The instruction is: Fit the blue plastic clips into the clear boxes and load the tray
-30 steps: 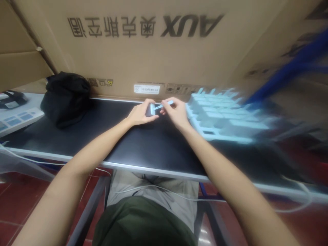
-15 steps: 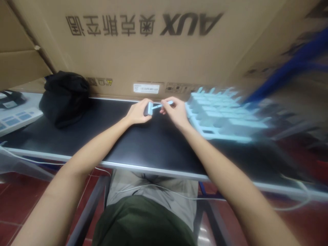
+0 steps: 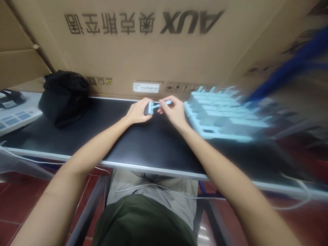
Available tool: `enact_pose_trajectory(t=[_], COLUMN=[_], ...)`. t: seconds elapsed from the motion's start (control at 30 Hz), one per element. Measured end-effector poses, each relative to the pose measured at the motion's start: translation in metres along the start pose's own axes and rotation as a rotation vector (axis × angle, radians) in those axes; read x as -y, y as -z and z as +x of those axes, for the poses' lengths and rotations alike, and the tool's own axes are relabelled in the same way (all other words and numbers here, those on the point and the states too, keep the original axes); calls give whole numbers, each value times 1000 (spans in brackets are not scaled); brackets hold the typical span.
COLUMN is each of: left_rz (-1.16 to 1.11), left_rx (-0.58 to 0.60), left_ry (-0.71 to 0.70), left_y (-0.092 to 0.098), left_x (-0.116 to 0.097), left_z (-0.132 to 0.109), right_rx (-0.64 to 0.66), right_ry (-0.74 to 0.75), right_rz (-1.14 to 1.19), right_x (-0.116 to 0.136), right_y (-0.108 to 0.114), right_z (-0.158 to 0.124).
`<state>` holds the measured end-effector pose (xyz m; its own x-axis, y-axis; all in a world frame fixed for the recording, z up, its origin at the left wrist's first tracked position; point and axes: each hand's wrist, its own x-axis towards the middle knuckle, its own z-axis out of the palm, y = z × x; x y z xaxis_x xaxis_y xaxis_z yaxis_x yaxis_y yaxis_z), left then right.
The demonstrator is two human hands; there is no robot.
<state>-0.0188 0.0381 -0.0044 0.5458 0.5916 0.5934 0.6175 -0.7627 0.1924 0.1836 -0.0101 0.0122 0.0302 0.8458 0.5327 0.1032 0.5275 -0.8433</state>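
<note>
A small light-blue razor [image 3: 151,108], T-shaped with a wide head and a thin handle, is held between my hands over the black table mat. My left hand [image 3: 139,111] grips the head end, thumb and fingers on either side; a dark part shows there, partly hidden. My right hand [image 3: 174,111] pinches the handle between thumb and fingers, and the handle's tip sticks out above the thumb. Close by on the right of that hand stands a light-blue plastic tray [image 3: 207,133] with raised blocks and thin prongs; its far side is blurred.
Behind the table [image 3: 153,147] rises a large cardboard box [image 3: 143,58] with upside-down print. A black cloth bag [image 3: 65,99] lies at the left, beside a white panel with blue patches [image 3: 19,119]. A blue metal bar [image 3: 287,71] slants at the right. A white cable [image 3: 164,187] crosses my lap.
My right hand has shifted very slightly left along the handle towards the razor's head. My left hand keeps its grip almost unmoved.
</note>
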Motion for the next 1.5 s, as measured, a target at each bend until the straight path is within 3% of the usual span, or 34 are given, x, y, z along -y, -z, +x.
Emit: enact_pose_trajectory(t=[0.17, 0.37, 0.53, 0.67, 0.83, 0.97, 1.17, 1.27, 1.37, 1.5], left_rz=[1, 11, 16, -68, -225, -356, -301, -197, -96, -45], left_rx=[15, 35, -25, -80, -86, -69, 152, 248, 325, 362], left_ry=[-9, -61, -89, -66, -129, -185, -96, -103, -149, -156], left_y=[1, -4, -7, -10, -21, -26, -25, -24, -24, -24], left_x=[-2, 3, 7, 8, 9, 7, 7, 6, 3, 1], left_z=[1, 3, 4, 4, 5, 6, 1, 1, 1, 1], right_rx=[11, 86, 139, 129, 94, 168, 449, 532, 629, 694], right_ry=[-28, -23, 13, 16, -11, 13, -84, -125, -202, -264], right_rz=[27, -117, -157, -164, -357, -579, -1148, -1340, -1393, -1397], right_x=[-1, -1, -2, -1, -1, 20, 102, 123, 121, 108], right_y=[-5, -12, -9, -11, -5, 34, 137, 176, 194, 192], right_z=[-5, -9, -8, -11, -2, 14, 15, 9, 4, -1])
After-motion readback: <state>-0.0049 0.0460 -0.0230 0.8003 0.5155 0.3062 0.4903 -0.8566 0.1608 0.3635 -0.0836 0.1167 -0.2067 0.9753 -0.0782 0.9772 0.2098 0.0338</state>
